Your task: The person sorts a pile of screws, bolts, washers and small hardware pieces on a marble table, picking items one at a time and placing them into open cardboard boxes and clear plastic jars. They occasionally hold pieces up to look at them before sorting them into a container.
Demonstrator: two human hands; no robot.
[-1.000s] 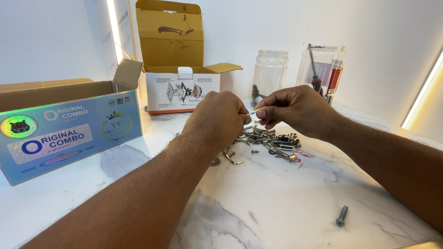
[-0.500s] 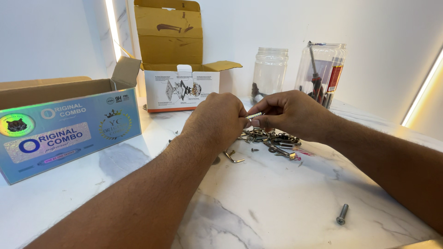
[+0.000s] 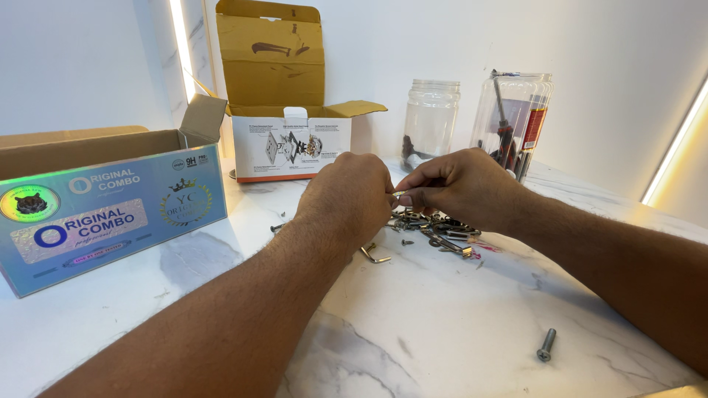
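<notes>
1. Left hand (image 3: 350, 195): over the middle of the table (image 3: 184, 295), curled into a loose fist with its back to the camera. The fingers are closed, and their tips meet those of the other hand at a small metal piece (image 3: 399, 194).
2. Right hand (image 3: 461, 186): just beside the left hand. Thumb and forefinger are pinched on the same small metal piece; the other fingers are folded under.
3. Small metal piece: pale and thin, held between the two hands above the table. Its kind cannot be told.
4. Hardware pile (image 3: 435, 228): mixed metal bits on the table, directly under and behind the hands.
5. Hook (image 3: 372, 255): bent metal, lying just beside the left wrist.
6. Screw (image 3: 546, 345): lone, towards the near right edge, well apart from the pile.
7. Blue box (image 3: 103, 214): open, at the left edge.
8. White box (image 3: 291, 144): flaps up, at the far edge.
9. Jar (image 3: 431, 121): clear, at the far edge.
10. Clear tub (image 3: 516, 118): holds tools, just beside the jar.
</notes>
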